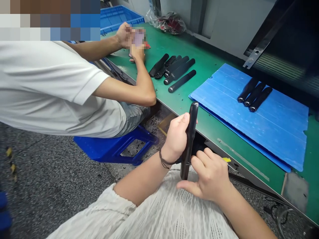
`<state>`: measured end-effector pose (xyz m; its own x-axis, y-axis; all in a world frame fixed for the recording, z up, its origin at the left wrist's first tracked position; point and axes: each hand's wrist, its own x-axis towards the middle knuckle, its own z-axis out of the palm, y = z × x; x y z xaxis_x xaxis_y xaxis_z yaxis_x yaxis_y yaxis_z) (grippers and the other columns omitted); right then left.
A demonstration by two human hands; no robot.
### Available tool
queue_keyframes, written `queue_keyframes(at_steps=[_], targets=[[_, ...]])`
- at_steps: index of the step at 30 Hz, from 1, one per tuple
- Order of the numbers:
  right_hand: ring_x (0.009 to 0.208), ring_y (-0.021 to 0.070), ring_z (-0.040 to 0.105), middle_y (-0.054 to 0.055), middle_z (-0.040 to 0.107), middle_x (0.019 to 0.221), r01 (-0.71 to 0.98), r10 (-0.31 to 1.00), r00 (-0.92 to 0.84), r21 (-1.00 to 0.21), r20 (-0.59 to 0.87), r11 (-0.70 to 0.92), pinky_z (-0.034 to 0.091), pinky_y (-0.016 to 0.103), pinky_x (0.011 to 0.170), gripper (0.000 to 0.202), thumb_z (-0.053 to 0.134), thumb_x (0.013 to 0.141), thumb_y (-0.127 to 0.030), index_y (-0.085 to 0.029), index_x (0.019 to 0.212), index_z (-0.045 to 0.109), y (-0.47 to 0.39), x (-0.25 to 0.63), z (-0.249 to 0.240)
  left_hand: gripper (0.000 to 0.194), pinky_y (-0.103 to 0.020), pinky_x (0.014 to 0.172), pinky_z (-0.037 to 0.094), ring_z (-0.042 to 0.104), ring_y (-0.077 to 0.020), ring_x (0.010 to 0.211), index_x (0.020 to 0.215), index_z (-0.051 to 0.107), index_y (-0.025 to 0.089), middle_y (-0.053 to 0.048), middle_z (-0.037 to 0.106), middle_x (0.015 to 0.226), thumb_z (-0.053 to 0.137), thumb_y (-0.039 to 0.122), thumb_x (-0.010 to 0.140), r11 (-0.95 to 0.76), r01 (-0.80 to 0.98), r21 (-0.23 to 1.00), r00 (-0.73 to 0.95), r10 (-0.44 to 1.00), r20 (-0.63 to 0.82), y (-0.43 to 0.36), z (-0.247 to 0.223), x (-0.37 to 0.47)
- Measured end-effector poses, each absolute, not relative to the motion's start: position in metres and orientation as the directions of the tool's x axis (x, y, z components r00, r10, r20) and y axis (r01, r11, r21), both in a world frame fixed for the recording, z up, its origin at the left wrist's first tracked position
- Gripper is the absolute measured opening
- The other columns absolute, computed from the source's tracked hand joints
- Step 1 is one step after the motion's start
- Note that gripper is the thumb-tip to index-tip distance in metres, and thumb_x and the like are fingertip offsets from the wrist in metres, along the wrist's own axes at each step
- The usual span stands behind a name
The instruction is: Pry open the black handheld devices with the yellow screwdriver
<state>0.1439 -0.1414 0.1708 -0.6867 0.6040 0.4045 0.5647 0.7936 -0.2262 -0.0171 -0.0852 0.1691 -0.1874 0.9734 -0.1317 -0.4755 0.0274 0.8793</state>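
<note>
Head cam: left hand (176, 137) gripping 1 black handle (189, 139), right hand (211, 175) fingers pinching it; 3 handles (254, 94) on blue sheet (274, 132).

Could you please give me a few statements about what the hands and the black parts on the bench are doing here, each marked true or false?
1. The left hand grips a long black part held nearly upright. True.
2. The right hand rests flat on the blue sheet. False: it is at the lower end of the held part, off the sheet.
3. Three black parts lie side by side on the blue sheet. True.
4. The loose pile of black parts lies in the blue bin. False: it lies on the green bench.
5. A co-worker sits on a blue stool. True.
</note>
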Motion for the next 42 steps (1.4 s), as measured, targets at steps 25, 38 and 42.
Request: queue_keyframes(at_steps=[25,38,42], targets=[[0.082,0.0194,0.052,0.008,0.058,0.094,0.700,0.714,-0.582,-0.206,0.390,0.683,0.038,0.031,0.064,0.040,0.047,0.099,-0.007,-0.014,0.138,0.050,-0.134,0.164,0.165,0.044,-0.023,0.045,0.028,0.037,-0.0096,0.044,0.094,0.065,0.014,0.003,0.042,0.057,0.053,0.056,0.101,-0.039,-0.376,0.926,-0.463,0.874,-0.151,-0.034,0.161,-0.054],[0.069,0.0164,0.060,0.004,0.065,0.086,0.960,0.935,-0.279,0.071,0.217,0.270,0.036,0.030,0.059,0.020,0.060,0.100,-0.033,-0.021,0.106,0.075,-0.003,0.291,0.247,0.048,-0.044,0.086,0.048,0.069,-0.0409,0.102,0.109,0.070,0.010,-0.025,0.072,0.104,0.039,0.045,0.098,0.026,0.957,0.288,-0.023,1.000,-0.012,0.171,0.169,-0.074],[0.068,0.0152,0.062,0.010,0.063,0.122,0.958,0.938,0.004,0.268,0.346,-0.103,0.037,0.029,0.059,0.078,0.068,0.092,-0.022,-0.033,0.163,0.038,0.094,0.344,0.269,0.049,-0.048,0.088,0.050,0.068,-0.0426,0.103,0.111,0.070,0.007,-0.027,0.070,0.112,0.039,0.042,0.097,-0.081,0.968,0.237,0.090,0.996,-0.029,0.217,0.149,-0.070]])
